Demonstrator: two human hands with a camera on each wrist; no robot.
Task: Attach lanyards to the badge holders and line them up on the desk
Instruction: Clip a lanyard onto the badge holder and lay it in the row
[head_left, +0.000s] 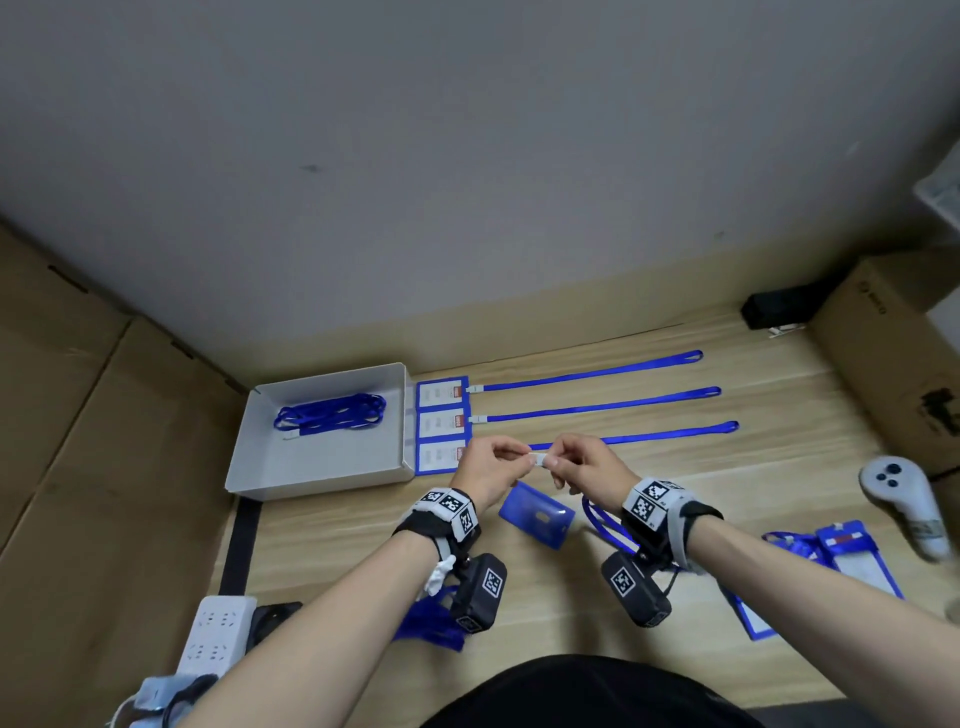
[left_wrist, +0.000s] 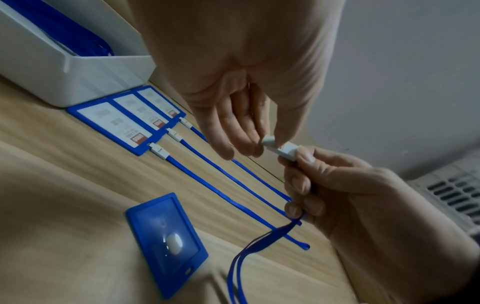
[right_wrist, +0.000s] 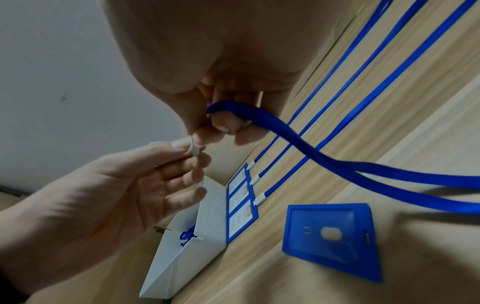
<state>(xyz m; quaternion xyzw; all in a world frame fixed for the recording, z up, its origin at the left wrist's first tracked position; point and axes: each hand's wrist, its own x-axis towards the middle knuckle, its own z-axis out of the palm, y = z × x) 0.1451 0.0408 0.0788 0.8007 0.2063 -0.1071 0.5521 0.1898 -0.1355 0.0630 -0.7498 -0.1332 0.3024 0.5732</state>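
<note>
Item 4 of series: lanyard clasp being opened, holder not yet attached.
Left hand (head_left: 488, 467) and right hand (head_left: 587, 465) both pinch the white clasp (left_wrist: 279, 147) above the desk (head_left: 649, 613); blue lanyard (right_wrist: 337, 162) trails from the right fingers. Blue badge holder (head_left: 537, 514) lies face-down below, seemingly empty. Next: thread clasp through its slot.

The wooden desk (head_left: 675, 597) has a white box (head_left: 249, 467) on its far left. Just right of the box lie three badge holders (head_left: 440, 423) with straight blue lanyards (head_left: 602, 405). Nearer lies one empty blue holder (head_left: 537, 514).
</note>
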